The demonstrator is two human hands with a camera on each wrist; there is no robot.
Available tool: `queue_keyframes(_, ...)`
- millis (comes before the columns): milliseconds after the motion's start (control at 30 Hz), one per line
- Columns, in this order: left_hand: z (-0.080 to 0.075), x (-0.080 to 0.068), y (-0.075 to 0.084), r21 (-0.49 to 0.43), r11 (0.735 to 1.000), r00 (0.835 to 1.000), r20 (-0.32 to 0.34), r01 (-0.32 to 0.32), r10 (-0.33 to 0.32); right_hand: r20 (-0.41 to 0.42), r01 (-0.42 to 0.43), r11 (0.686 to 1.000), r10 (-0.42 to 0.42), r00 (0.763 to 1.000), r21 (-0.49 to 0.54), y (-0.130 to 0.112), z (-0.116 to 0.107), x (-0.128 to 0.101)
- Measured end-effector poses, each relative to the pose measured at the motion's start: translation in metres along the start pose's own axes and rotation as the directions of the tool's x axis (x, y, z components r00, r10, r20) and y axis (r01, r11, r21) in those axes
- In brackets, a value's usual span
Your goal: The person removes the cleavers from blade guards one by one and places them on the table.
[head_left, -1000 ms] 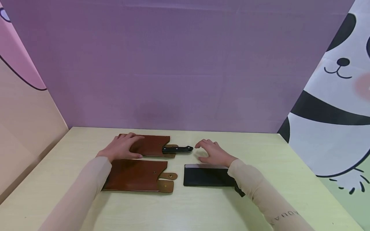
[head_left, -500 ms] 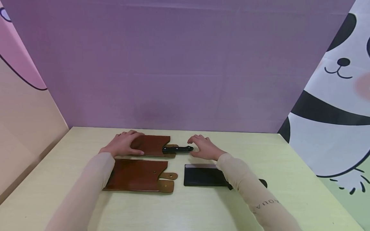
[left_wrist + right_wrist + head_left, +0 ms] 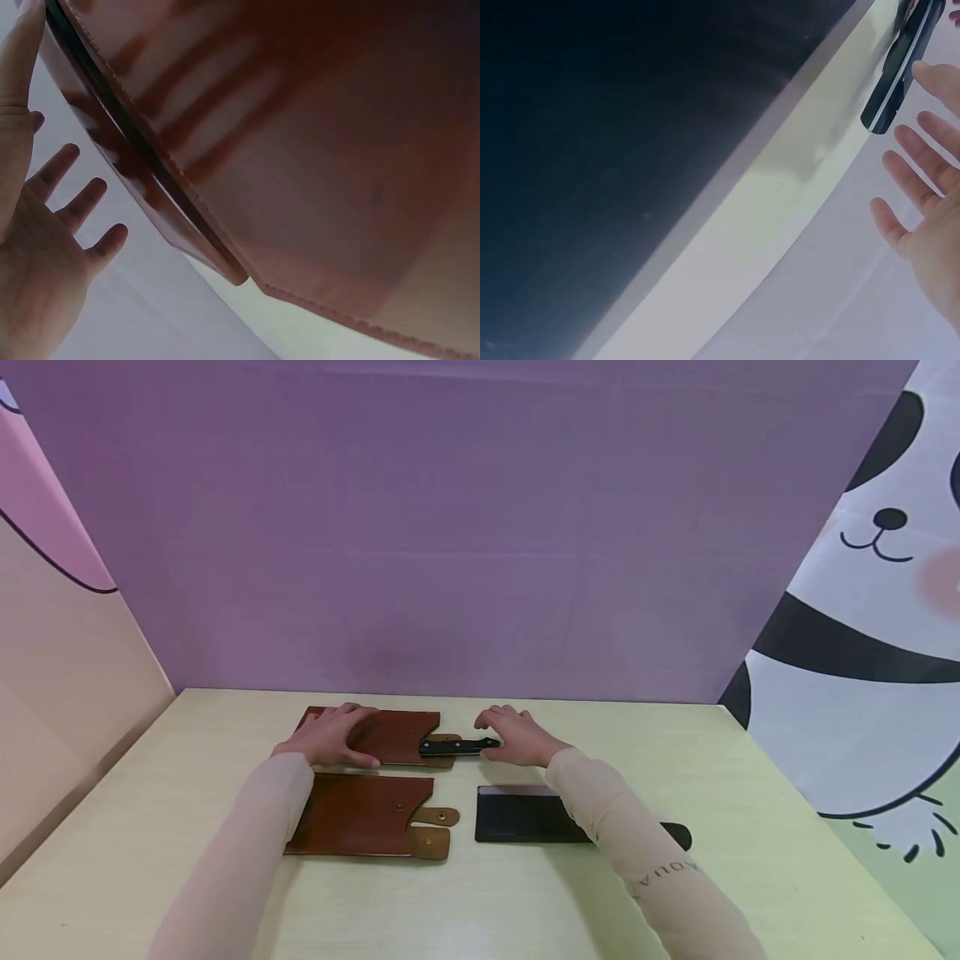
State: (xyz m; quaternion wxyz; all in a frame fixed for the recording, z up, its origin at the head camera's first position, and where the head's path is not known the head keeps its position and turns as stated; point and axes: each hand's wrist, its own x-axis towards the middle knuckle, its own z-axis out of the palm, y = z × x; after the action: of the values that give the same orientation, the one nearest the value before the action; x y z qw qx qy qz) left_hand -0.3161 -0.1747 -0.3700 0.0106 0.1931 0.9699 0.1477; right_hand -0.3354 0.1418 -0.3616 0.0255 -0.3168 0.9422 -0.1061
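Since the earlier frames the right hand [image 3: 517, 742] has slid left across the table [image 3: 525, 902] and now sits at the butt end of the knife handle [image 3: 459, 746]; the left hand [image 3: 330, 737] has hardly shifted on the far sheath [image 3: 401, 735].

Nearest the person, both pale sleeves [image 3: 232, 860] run forward over the table. The right forearm crosses a bare black cleaver [image 3: 517, 817] that lies flat, its dark handle end [image 3: 677, 835] poking out beyond the sleeve. To the left of that blade, well apart from it, lies a second brown leather sheath [image 3: 360, 814], with two tan snap straps [image 3: 431, 831] at its right end. The left forearm covers its left edge.

Farther back is the far sheath, with the black riveted knife handle sticking out of its right end over a tan strap. The left hand rests flat on the left part of this sheath, fingers straight and spread, thumb along the near edge; the left wrist view shows the fingers [image 3: 71, 195] apart beside the brown leather [image 3: 300, 150], gripping nothing. The right hand is at the handle's tip with its fingers loosely bent over it. In the right wrist view the fingers [image 3: 922, 157] are apart just beside the handle's glossy end [image 3: 900, 67], one fingertip at its edge. I cannot tell whether they actually press it; nothing is clasped.

Behind the table stands a purple wall [image 3: 450, 527], with a panda panel [image 3: 870, 610] on the right and a pink and tan panel [image 3: 60, 610] on the left.
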Motion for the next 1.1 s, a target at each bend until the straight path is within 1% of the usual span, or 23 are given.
queue_keyframes(233,0.005,0.005,-0.002,-0.018,0.999,0.998,0.038,0.043,-0.042,0.053,0.023,0.999,-0.021,0.998,-0.026,-0.003,0.004,0.007)
queue_keyframes(400,0.009,0.009,-0.003,-0.018,0.999,0.998,0.045,0.046,-0.045,0.072,0.029,0.999,-0.028,0.997,-0.014,-0.006,0.006,0.010)
queue_keyframes(500,0.011,0.011,-0.004,-0.012,0.999,0.998,0.052,0.048,-0.047,0.088,0.020,1.000,-0.018,0.996,-0.017,-0.007,0.008,0.010)
queue_keyframes(700,0.012,0.015,-0.005,-0.007,0.999,0.997,0.071,0.042,-0.041,0.080,0.039,0.999,-0.037,0.996,-0.029,-0.005,0.013,0.012)
queue_keyframes(833,0.014,0.019,-0.006,-0.013,0.999,0.995,0.096,0.033,-0.032,0.076,0.049,0.998,-0.045,0.996,-0.043,-0.004,0.016,0.013)
queue_keyframes(933,0.015,0.021,-0.006,0.002,1.000,0.993,0.111,0.030,-0.030,0.073,0.054,0.998,-0.051,0.996,-0.042,-0.005,0.016,0.014)
queue_keyframes(1100,0.012,0.020,-0.003,0.023,0.999,0.992,0.126,0.029,-0.032,0.071,0.061,0.997,-0.058,0.996,-0.045,-0.007,0.016,0.013)
